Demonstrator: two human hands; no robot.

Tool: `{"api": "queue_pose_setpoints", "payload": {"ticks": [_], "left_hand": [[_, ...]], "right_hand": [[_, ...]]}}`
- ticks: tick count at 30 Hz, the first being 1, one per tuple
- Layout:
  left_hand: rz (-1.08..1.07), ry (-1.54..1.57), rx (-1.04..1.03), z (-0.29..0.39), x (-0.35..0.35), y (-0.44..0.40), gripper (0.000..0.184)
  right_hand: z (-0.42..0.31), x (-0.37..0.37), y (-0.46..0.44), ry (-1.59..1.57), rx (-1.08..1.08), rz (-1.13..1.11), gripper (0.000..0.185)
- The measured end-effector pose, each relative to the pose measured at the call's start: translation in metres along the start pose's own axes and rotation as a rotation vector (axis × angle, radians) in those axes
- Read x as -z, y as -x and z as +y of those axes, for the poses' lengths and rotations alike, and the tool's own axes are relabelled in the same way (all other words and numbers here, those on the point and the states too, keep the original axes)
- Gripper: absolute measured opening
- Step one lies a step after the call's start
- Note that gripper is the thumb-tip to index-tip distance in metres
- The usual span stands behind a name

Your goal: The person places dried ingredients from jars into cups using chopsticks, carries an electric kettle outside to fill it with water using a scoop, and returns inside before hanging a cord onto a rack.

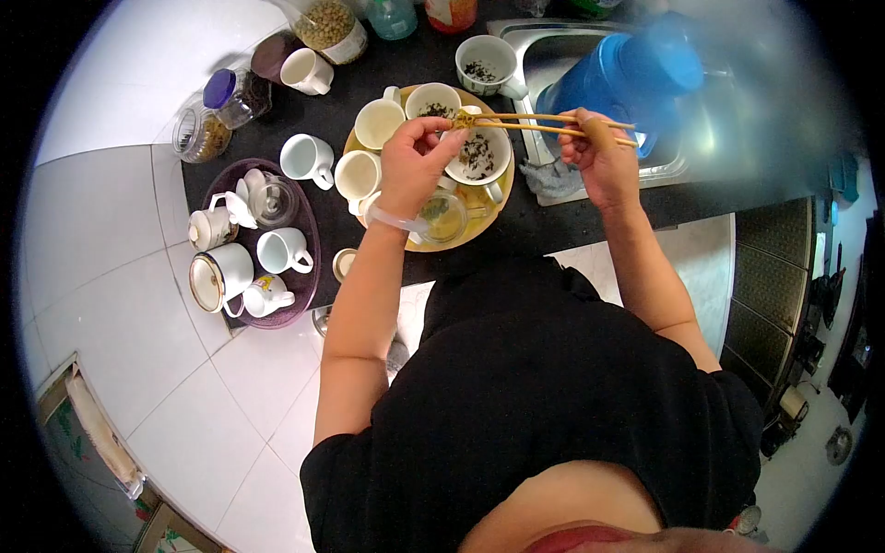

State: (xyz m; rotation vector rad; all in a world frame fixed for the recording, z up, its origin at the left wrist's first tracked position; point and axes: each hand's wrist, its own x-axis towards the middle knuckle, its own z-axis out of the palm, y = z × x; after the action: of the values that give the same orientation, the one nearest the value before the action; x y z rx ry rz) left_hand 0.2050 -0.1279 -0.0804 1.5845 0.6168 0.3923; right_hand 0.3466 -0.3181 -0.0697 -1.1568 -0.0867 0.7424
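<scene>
My right hand [601, 158] grips a pair of wooden chopsticks [535, 122] that point left. At their tips sits a small yellowish-brown dried clump [463, 119]. My left hand [419, 158] is right beside the tips, fingers curled and pinched close to the clump; what lies between them is too small to make out. Below the tips stands a white cup with dark dried leaves [478, 155]. Another white cup with dark leaves [433, 100] is just behind it. Both stand on a round yellow tray [502, 198] with other white cups [379, 124] and a glass vessel [442, 218], partly hidden by my left wrist.
A purple tray [309, 267] at left carries several mugs and a lidded enamel pot [221, 276]. Jars [238, 98] line the back left. A larger cup with leaves [486, 64] stands by the sink [544, 41]. A blue jug [608, 78] and grey cloth [553, 180] are at the sink.
</scene>
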Motion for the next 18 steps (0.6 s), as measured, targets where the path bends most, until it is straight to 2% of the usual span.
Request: {"api": "queue_pose_setpoints", "payload": {"ticks": [10,18], "left_hand": [[0.046,0.048,-0.036,-0.013,0.007,-0.001,0.014],[0.097,0.146,0.117,-0.011,0.029,-0.002,0.014]], "right_hand": [[0.004,0.000,0.002,0.022,0.058,0.078,0.020],[-0.002,0.004,0.004,0.018,0.061,0.069,0.022]]}}
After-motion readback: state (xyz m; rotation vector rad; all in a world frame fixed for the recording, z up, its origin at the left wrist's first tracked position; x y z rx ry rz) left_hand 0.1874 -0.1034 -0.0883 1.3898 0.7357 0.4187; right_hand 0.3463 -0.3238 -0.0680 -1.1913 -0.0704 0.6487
